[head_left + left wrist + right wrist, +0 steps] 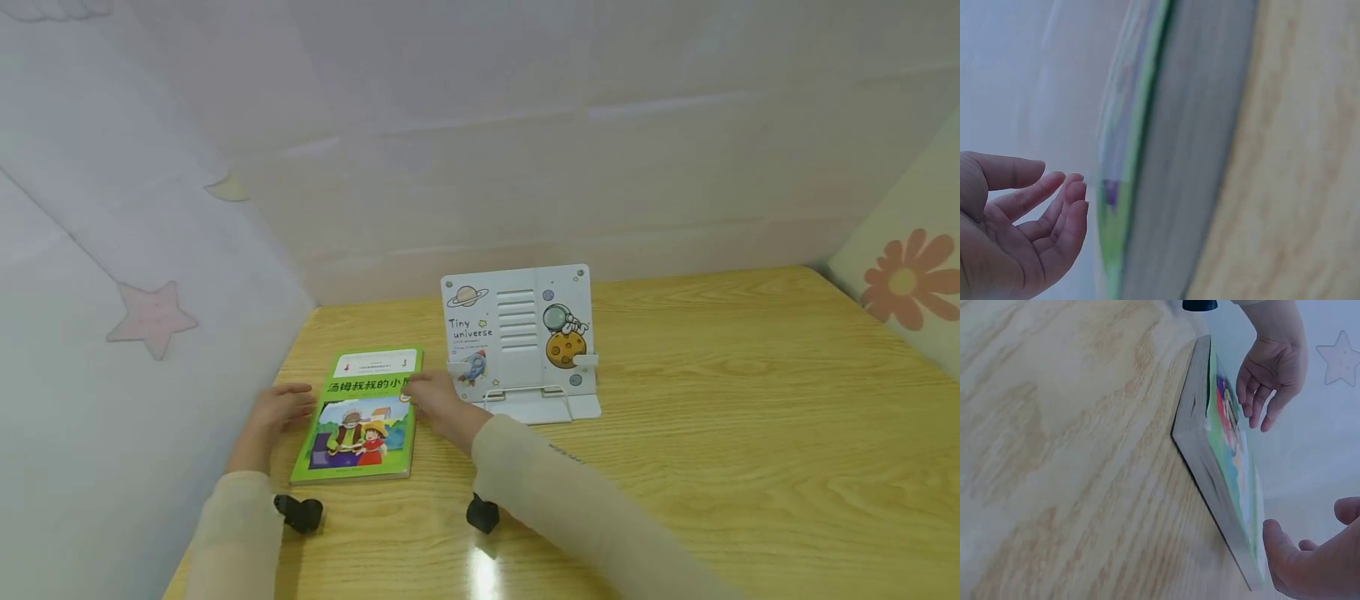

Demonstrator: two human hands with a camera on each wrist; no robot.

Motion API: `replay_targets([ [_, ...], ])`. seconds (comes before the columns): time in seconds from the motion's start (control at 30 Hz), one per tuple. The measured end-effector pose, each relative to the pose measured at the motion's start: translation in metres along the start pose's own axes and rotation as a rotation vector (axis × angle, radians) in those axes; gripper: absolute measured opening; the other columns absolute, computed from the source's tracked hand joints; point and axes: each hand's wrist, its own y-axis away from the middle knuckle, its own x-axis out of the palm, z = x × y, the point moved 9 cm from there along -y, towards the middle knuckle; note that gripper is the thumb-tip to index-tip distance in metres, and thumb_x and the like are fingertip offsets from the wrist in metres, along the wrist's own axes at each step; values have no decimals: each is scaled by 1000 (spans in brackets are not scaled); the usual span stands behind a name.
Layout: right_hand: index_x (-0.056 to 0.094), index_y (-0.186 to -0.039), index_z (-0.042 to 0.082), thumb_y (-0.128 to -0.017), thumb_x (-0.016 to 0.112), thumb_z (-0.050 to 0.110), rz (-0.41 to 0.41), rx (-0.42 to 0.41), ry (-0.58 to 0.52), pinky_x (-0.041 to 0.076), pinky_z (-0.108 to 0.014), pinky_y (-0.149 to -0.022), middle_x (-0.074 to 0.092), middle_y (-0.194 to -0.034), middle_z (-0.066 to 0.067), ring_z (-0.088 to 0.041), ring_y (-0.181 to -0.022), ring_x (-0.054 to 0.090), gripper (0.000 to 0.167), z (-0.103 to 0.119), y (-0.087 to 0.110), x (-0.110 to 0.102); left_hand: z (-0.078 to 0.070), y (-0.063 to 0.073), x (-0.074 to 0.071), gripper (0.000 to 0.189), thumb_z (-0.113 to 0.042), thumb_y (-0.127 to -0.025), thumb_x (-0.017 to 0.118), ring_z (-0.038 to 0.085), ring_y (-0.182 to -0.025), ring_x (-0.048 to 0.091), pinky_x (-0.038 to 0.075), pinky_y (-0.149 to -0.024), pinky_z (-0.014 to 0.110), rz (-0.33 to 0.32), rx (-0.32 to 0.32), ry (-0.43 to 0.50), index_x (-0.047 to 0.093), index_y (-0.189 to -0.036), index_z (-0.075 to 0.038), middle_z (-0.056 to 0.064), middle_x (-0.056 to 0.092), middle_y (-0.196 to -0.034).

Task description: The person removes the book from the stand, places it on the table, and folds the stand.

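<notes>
A thick green book [362, 417] with a cartoon cover lies flat on the wooden table, its page edges [1210, 481] showing in the right wrist view. My left hand [278, 412] is at its left side, fingers loosely bent with nothing between them; the left wrist view shows the same hand [1029, 231] close to the cover's edge. At the upper right edge of the book is my right hand [441, 400], its fingertips over the border of the cover. In the right wrist view the right hand [1319, 556] has thumb and fingers spread apart, gripping nothing.
Just right of the right hand stands a white metal book stand [521, 342] with space drawings and a wire foot. Black wrist camera mounts [302, 514] show under both forearms. Fabric walls border the table [750, 433] at the back and sides.
</notes>
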Motion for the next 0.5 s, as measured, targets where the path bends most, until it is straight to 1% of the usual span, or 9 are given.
replay_targets([
  [0.07, 46, -119, -1, -79, 56, 6, 20, -11, -2, 42, -37, -81, 52, -108, -10, -26, -97, 49, 41, 4, 3, 1, -3, -2, -2, 41, -7, -87, 46, 18, -84, 55, 48, -70, 27, -9, 19, -4, 38, -124, 8, 23, 48, -113],
  [0.13, 46, -119, -2, -80, 56, 6, 41, -32, 0, 42, -38, -81, 51, -109, -11, -28, -98, 49, 41, 9, 6, 1, -2, -10, -5, 44, -12, -86, 49, 17, -86, 55, 48, -70, 25, -6, 37, 4, 38, -126, 4, 22, 45, -118],
  [0.17, 45, -119, -2, -80, 56, 7, 48, -40, 6, 42, -38, -82, 51, -111, -11, -28, -99, 49, 41, 12, 7, 0, -1, -14, -6, 46, -15, -86, 51, 18, -88, 54, 47, -72, 25, -4, 48, 14, 38, -126, 3, 22, 44, -119],
  [0.2, 45, -120, -2, -81, 56, 8, 54, -50, 11, 42, -39, -82, 51, -111, -11, -28, -99, 49, 41, 15, 9, 0, 3, -22, -7, 48, -19, -85, 52, 18, -89, 54, 47, -72, 25, -5, 63, 17, 39, -126, 1, 21, 44, -120],
  [0.23, 45, -119, -2, -81, 56, 8, 60, -64, 21, 42, -39, -82, 51, -111, -12, -29, -99, 49, 41, 18, 11, -2, 4, -27, -7, 49, -21, -84, 54, 16, -88, 55, 47, -71, 24, -1, 68, 27, 40, -126, -1, 19, 44, -120],
  [0.3, 46, -120, -1, -81, 56, 9, 66, -83, 36, 42, -39, -82, 52, -110, -12, -29, -100, 49, 41, 23, 14, -4, 2, -31, -5, 51, -24, -84, 54, 19, -91, 54, 47, -74, 26, 14, 84, 40, 39, -127, -2, 18, 44, -120],
  [0.4, 47, -119, 0, -81, 57, 11, 74, -108, 54, 43, -38, -82, 53, -108, -11, -29, -99, 50, 41, 31, 17, -9, -3, -35, -1, 53, -30, -85, 53, 19, -95, 52, 47, -73, 24, 41, 108, 33, 38, -129, -4, 16, 45, -120],
  [0.43, 47, -119, 0, -82, 57, 12, 76, -117, 55, 43, -38, -82, 53, -108, -11, -29, -99, 50, 40, 33, 18, -11, -8, -33, 1, 53, -30, -85, 53, 19, -95, 52, 47, -73, 23, 54, 110, 41, 38, -129, -4, 16, 45, -120],
  [0.5, 47, -119, 0, -82, 57, 12, 83, -137, 54, 43, -38, -82, 52, -110, -11, -29, -99, 50, 41, 37, 18, -15, -14, -37, 6, 56, -34, -84, 53, 19, -98, 52, 47, -73, 24, 84, 147, 37, 37, -130, -5, 15, 46, -120],
])
